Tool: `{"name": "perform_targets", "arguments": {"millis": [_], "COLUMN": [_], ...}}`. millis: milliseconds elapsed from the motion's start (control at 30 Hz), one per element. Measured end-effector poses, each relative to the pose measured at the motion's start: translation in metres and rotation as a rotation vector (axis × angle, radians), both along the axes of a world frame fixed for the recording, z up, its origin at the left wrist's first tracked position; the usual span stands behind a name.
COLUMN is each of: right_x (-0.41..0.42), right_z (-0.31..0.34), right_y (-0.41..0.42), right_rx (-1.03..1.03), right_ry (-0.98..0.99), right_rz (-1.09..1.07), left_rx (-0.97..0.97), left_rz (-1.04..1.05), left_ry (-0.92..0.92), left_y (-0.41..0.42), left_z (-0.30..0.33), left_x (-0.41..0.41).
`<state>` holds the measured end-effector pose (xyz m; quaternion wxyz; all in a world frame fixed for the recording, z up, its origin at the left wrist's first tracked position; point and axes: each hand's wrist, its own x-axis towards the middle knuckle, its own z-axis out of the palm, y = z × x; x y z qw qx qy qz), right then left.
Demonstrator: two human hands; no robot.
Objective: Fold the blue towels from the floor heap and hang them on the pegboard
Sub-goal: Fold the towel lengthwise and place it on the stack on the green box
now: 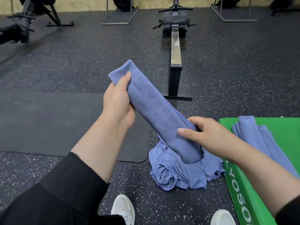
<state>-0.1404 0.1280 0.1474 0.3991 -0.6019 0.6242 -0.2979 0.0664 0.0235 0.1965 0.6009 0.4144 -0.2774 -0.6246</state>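
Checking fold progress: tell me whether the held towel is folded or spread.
Folded: the towel is a narrow layered strip, left hand gripping its far end, right hand its near end.

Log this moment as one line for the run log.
left hand grips folded towel far end | right hand grips near end | heap on floor | folded towels on green box

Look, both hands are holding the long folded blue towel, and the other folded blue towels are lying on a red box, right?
Not quite. The head view shows the left hand and right hand gripping the long folded blue towel, but the other folded blue towels lie on a green box, not a red one.
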Motion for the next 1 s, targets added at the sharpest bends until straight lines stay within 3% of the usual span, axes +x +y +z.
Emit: {"name": "perform_targets", "arguments": {"millis": [100, 200, 433, 700, 1000], "right_x": [0.001, 0.0, 0.0, 0.002, 0.015], "right_z": [-0.001, -0.005, -0.002, -0.002, -0.007], "right_y": [0.002, 0.003, 0.0, -0.002, 0.004], "right_rx": [0.09, 0.053, 0.016, -0.104, -0.055], "right_ry": [0.067, 0.157, 0.152, -0.224, 0.008], "right_rz": [0.07, 0.084, 0.041, -0.08, 0.052], "left_rx": [-0.02, -0.037, -0.076, -0.078, -0.059], "left_rz": [0.011, 0.012, 0.044, 0.069, 0.067], "left_ry": [-0.011, -0.02, -0.046, -0.027, 0.041], "left_y": [-0.001, -0.002, -0.003, -0.002, 0.0], "left_z": [0.002, 0.004, 0.005, 0.007, 0.012], "left_x": [0.001, 0.002, 0.003, 0.001, 0.001]}}
